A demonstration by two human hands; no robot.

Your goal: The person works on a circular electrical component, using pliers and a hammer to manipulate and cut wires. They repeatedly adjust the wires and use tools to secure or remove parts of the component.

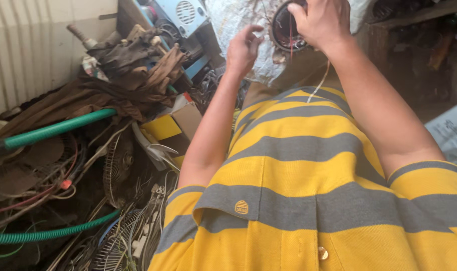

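1. Two hands up at the top of the view. Right hand [323, 22] is closed in a grip over the rim of a round dark part [284, 27] that looks like a motor winding, held up in front of a crumpled whitish sack [238, 20].
2. Left hand [242, 47] sits just beside it, fingers loosely curled and apart, clamped on nothing; fingertips near the part's lower left edge.
3. Step in hand, my read: working on the wires of that round part, w/ the right hand steadying it. A thin red wire [291, 37] hangs across its face, and a pale wire [321, 83] trails down toward the shirt [299, 165].
4. Next move prob. calls for a fine pinch from the left hand on a thin strand while the right holds firm. Strands look slippery, easy to miss.
5. Materials: part is hard and ring-shaped, w/ a dark hollow centre. Sack is thin and wrinkly. Shirt is soft knit w/ yellow and grey stripes.
6. Left side is a scrap heap: ribbed green hose [58, 129], wire fan guard [119, 168], brown rags [138, 70], yellow cardboard box [170, 125], tangled cables.
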